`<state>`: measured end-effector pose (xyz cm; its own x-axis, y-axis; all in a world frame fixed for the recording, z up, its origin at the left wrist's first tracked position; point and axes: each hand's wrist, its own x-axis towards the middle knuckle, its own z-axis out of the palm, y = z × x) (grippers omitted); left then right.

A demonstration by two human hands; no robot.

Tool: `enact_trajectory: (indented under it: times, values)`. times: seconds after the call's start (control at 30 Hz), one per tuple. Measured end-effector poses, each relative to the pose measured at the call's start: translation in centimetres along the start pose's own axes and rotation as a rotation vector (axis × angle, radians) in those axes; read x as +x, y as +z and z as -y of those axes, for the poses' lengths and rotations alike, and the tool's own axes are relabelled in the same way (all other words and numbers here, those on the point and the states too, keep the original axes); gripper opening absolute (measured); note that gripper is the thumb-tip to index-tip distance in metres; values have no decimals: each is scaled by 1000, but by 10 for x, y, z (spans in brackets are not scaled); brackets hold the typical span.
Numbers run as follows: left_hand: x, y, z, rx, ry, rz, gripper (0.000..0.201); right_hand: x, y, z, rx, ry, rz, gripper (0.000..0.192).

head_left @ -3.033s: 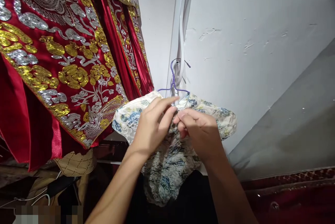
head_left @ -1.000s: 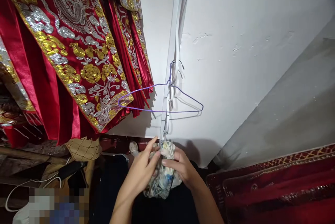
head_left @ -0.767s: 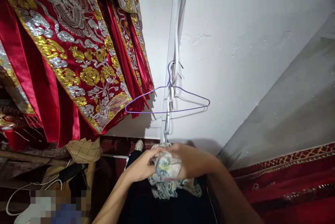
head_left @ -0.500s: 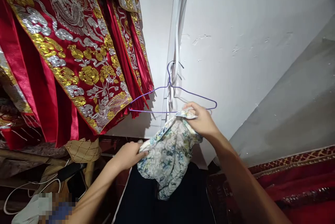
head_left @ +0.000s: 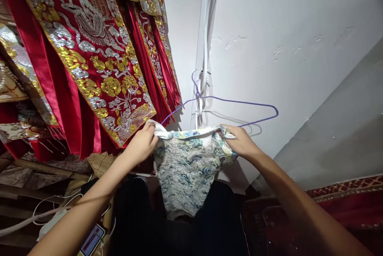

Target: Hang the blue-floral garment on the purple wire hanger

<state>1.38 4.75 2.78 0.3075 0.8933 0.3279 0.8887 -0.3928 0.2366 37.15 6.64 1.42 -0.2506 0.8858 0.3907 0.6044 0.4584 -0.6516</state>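
A white garment (head_left: 187, 172) with a blue, green and yellow floral print is stretched between my hands and hangs down in front of my dark-clothed legs. My left hand (head_left: 142, 144) pinches one end of its top edge. At the other end, my right hand (head_left: 241, 140) is closed on the band. Just behind that edge, a purple wire hanger (head_left: 243, 101) hangs by its hook on a fitting at the wall. The garment and my left hand hide the hanger's lower left part. I cannot tell whether cloth and hanger touch.
Red costumes (head_left: 110, 68) with gold and silver embroidery hang on the left. A white strap (head_left: 206, 32) runs down the white wall (head_left: 254, 20). A lit phone (head_left: 92, 240) and cables lie low at left. Red patterned cloth (head_left: 344, 208) is at lower right.
My left hand has risen with its end of the garment, so the top edge is now stretched nearly level. My right hand has shifted slightly right, and the hanger has swung wider to the right.
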Motion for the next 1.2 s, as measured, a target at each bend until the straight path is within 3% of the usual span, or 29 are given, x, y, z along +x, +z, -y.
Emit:
enact_trajectory:
  times: [0.13, 0.2, 0.37, 0.5, 0.63, 0.7, 0.77, 0.83, 0.87, 0.97, 1.03, 1.1, 1.2]
  values:
    - [18, 3, 11, -35, -26, 200, 21, -3, 1, 9, 19, -8, -8, 14]
    - [21, 8, 15, -42, -15, 210, 19, -5, 5, 9, 61, 2, 2, 15]
    - [25, 7, 13, -67, 24, -34, 19, -7, 12, 8, 122, 39, -36, 20]
    - [39, 6, 1, -332, 239, -210, 27, -11, 16, 16, 185, 47, 0, 25]
    - [58, 13, -8, -447, 312, -256, 38, -20, 9, 16, 166, 10, 52, 25]
    - [63, 16, -10, -459, 283, -265, 34, -22, -4, 10, 105, 15, -86, 48]
    - [66, 16, -9, -463, 257, -255, 31, -20, -23, 0, 30, 68, -327, 74]
    - [67, 14, -10, -443, 246, -222, 30, -15, -44, -10, -65, 152, -512, 82]
    - [67, 13, -10, -428, 243, -205, 30, -12, -52, -13, -114, 183, -551, 77]
    - [66, 9, -12, -379, 235, -193, 31, -9, -66, -15, -227, 201, -558, 54]
    - [67, 6, -13, -343, 229, -208, 31, -14, -64, -9, -254, 169, -548, 53]
    - [67, 4, -12, -310, 218, -229, 31, -23, -60, -2, -251, 128, -535, 68]
    - [67, 1, -12, -274, 227, -228, 30, -35, -57, 5, -207, 73, -521, 107]
